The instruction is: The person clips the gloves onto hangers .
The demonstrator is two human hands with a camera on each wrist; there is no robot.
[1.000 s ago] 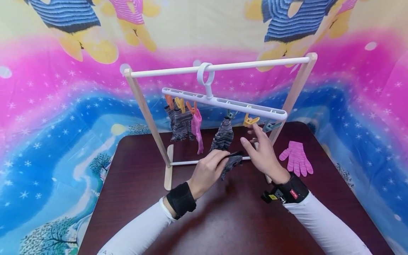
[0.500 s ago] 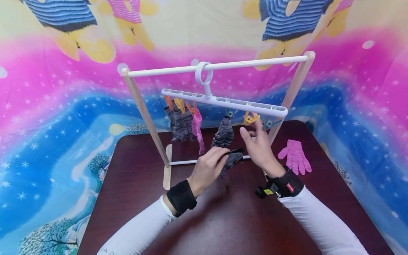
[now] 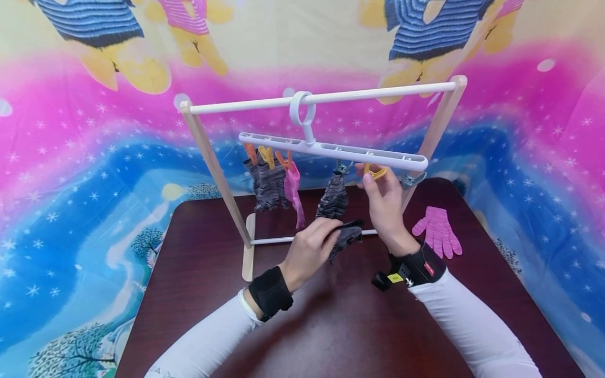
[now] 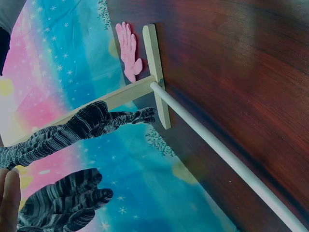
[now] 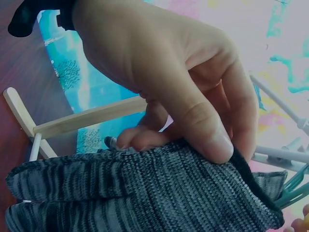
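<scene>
My left hand (image 3: 309, 249) pinches a grey-and-black striped knit glove (image 5: 159, 188) by its dark cuff. In the right wrist view my left thumb (image 5: 207, 130) lies over the cuff, and the glove's fingers point down toward the table. Up at the hanger bar, my right hand (image 3: 385, 202) has thumb and fingers at a yellow clip (image 3: 375, 172). Another striped glove (image 3: 333, 197) hangs from a teal clip (image 3: 344, 167) just left of it. At the bar's right end is one more teal clip (image 3: 413, 180), holding nothing.
The white hanger (image 3: 331, 152) hangs by its ring from the rod of a wooden stand (image 3: 208, 157). On its left half several clips hold striped gloves (image 3: 269, 186) and a pink one (image 3: 293, 191). A pink glove (image 3: 437, 231) lies on the dark table (image 3: 331, 325) at right.
My right hand has moved up and closed its thumb and fingers on the yellow clip, and the hanger bar's right end has shifted slightly. My left hand has barely moved.
</scene>
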